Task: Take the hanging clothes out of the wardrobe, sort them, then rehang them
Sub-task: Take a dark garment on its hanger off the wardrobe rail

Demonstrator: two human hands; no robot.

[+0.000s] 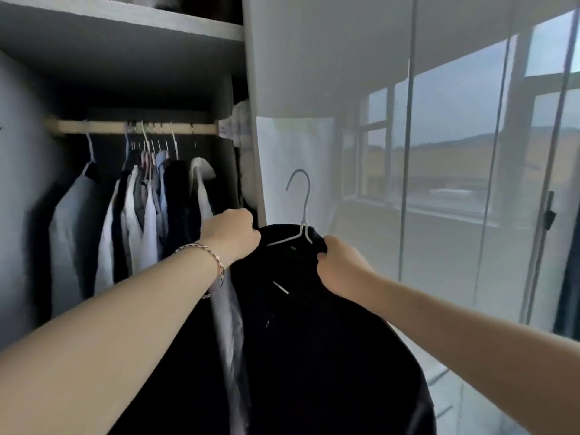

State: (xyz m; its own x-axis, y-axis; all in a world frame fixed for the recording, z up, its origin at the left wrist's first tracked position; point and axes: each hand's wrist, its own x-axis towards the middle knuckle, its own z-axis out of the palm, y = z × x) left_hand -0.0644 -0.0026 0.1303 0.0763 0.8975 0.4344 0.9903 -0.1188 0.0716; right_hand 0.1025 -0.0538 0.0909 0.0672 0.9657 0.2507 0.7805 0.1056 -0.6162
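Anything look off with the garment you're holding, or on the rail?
The wire hanger sits askew: one arm lies bare on top of the black garment rather than inside it. The left hand and right hand grip cloth, not the hanger.

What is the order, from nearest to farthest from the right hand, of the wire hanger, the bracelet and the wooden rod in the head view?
1. wire hanger: just up and left of the right hand, on the dark garment that it grips.
2. bracelet: on the other wrist, across the garment to the left.
3. wooden rod: far left, high up and farthest back.
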